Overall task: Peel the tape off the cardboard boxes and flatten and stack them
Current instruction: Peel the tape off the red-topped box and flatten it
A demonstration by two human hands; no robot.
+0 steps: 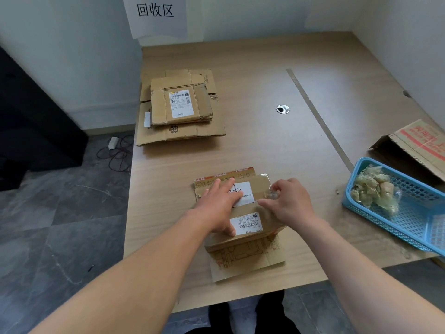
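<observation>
1. The box (pixel 248 233) being worked lies on the table (pixel 265 80) at lower centre of the frame, already pressed mostly flat, with a flap spread toward the near edge.
2. The left hand (pixel 220 206) rests on top of it, fingers (pixel 227 186) straight and pressing down. The right hand (pixel 292 203) pinches a crumpled strip of clear tape (pixel 273 195) at the box's right side, fingers curled round it.
3. Judging by this, the peeling of this box is nearly over; dropping the tape and carrying the box to the pile are left.
4. A stack (pixel 180 109) of flattened boxes sits at upper left of centre, so several are done.
5. A blue basket (pixel 385 165) at the right edge holds tape wads (pixel 370 191) from finished boxes.
6. Behind it an unflattened box (pixel 419 145) lies with its flaps open, apparently not yet treated.
7. Writing: the box carries a barcode label (pixel 245 224), upside down in this view, with a code starting "SF"; a white label (pixel 243 192) with handwriting is half covered by the left hand.
8. The stack's top box has a printed shipping label, too small to read.
9. The unflattened box bears red print, unreadable.
10. A paper sign (pixel 155 10) on the wall reads "回收区".
</observation>
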